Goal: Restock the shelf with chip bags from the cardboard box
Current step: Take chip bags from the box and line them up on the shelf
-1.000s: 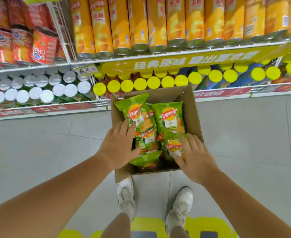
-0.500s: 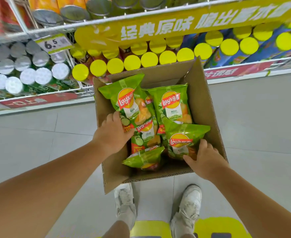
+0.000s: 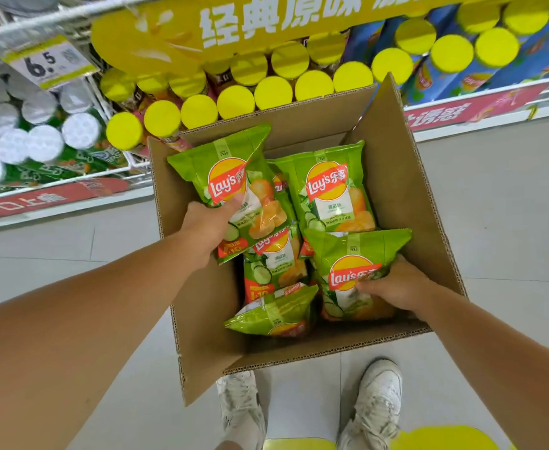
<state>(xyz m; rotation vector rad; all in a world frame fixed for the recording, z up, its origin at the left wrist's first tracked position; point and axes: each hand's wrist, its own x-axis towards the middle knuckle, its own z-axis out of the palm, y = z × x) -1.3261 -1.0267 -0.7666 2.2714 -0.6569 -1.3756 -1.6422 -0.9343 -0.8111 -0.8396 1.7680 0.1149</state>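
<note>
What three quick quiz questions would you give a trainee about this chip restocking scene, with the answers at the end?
1. True or false: the left hand grips the far-left chip bag.
2. Inside the cardboard box, what does the right hand hold? A) a yellow-lidded can; B) the near-right chip bag; C) nothing.
3. Fill in: the shelf's price tag reads ___.
Key: 1 true; 2 B; 3 6.5.

Left hand (image 3: 206, 230) now grips upper-left bag (image 3: 227, 160); right hand (image 3: 399, 285) grips lower-right bag (image 3: 347, 250), raised.
</note>
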